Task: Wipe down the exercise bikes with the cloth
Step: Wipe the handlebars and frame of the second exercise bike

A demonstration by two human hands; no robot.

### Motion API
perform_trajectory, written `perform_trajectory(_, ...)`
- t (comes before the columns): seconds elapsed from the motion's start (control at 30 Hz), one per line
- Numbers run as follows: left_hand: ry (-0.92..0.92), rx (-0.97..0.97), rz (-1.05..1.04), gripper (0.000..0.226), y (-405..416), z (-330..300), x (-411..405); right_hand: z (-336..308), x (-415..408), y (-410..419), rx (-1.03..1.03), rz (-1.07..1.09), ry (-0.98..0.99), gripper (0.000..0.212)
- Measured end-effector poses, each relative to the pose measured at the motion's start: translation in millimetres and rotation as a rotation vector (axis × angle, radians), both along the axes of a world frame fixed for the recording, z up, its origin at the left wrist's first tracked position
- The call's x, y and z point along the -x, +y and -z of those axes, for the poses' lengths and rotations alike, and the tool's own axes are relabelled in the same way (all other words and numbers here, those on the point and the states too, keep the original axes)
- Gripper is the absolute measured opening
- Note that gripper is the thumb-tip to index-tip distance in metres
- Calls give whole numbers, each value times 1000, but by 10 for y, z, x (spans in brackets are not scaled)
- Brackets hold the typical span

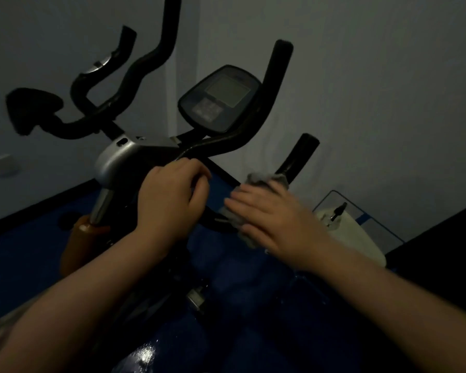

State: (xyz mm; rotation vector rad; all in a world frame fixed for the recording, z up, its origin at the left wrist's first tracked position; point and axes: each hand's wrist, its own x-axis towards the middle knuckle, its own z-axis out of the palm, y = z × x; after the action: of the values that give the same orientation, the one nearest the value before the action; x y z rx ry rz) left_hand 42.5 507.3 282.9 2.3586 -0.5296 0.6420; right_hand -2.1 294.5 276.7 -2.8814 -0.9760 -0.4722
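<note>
Dim room, blue floor (33, 265): left hand (170, 200) curls closed around the bike (124, 154) handlebar, likely steadying it, while right hand (277, 224) presses the cloth (258, 181) flat against the right grip.

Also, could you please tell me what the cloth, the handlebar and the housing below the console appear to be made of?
Cloth: soft grey fabric, matte and crumpled, possibly microfibre. Handlebar: black, mostly matte, probably foam or rubber over tube; glossier near the bend. Housing: silver, smooth with a soft sheen, painted metal or plastic; the dim light leaves that open.
</note>
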Motion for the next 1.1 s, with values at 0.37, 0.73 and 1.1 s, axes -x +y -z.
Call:
perform_trajectory(0.37, -81, 70, -300, 20, 422, 291, 157, -78, -230, 792, 223, 172, -8, 29)
perform_trajectory(0.73, 54, 232, -428, 25, 424, 349, 171, -107, -757, 948, 425, -65, 431, 25)
perform_trajectory(1.1, 31, 254, -439, 20, 418, 358, 184, -67, -817, 1103, 188, -55, 365, 29)
